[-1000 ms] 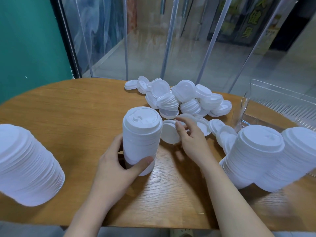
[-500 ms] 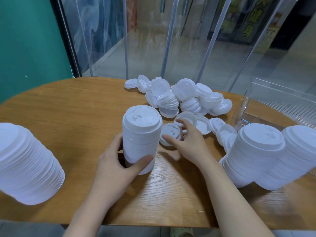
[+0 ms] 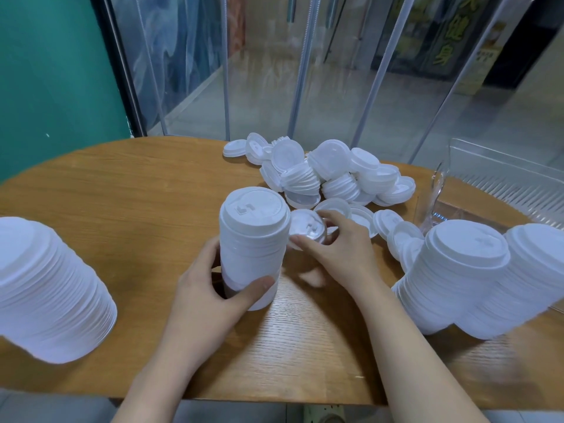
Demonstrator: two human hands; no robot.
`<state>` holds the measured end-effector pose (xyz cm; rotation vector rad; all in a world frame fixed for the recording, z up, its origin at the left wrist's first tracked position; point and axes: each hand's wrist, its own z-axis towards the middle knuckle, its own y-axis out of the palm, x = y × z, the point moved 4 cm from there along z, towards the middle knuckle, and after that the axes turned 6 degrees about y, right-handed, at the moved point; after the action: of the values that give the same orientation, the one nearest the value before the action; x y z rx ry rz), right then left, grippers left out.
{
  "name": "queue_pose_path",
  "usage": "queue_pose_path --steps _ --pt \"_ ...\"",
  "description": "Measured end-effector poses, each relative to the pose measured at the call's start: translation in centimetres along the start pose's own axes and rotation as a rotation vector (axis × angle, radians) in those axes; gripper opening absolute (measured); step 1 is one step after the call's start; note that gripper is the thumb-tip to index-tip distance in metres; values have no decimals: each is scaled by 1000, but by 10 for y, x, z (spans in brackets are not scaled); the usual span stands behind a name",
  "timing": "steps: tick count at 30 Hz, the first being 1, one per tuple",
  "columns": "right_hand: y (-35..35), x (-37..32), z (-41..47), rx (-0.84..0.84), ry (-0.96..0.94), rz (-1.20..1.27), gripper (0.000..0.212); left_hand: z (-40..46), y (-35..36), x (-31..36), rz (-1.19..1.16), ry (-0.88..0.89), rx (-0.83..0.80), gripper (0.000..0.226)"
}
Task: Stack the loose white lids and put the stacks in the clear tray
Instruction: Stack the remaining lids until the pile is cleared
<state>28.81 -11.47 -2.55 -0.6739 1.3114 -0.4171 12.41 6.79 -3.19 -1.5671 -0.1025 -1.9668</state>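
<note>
Behind our round wooden table stand glass panels and a teal wall. We curl our left hand round the upright lid stack at the middle, while our right hand pinches a single lid just beside its top. Loose lids heap beyond; the clear tray sits far right (contents unclear), leaning stacks beside it, another stack at the left edge.

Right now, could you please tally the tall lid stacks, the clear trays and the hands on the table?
Tall lid stacks: 4 (far left, in the left hand's grip, two at right)
Clear tray: 1
Hands: 2 (right hand pinches a single lid)
Total: 7
</note>
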Motion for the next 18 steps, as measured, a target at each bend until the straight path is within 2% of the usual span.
queue_pose_path --steps 5,8,11,14,18 --pt "-29 -42 -10 133 -100 371 46 1 0 1 5 11 6 61" --pt "-44 -84 -25 77 -229 572 34 1 0 1 3 18 2 58" --pt "-44 -111 -40 -34 -311 552 35 2 -1 0 5 28 7 58" --pt "-35 -118 -44 -84 -313 473 34 2 -1 1 -5 40 -1 58" --pt "-26 -114 -44 -132 -295 348 43 0 -1 2 -28 46 3 56"
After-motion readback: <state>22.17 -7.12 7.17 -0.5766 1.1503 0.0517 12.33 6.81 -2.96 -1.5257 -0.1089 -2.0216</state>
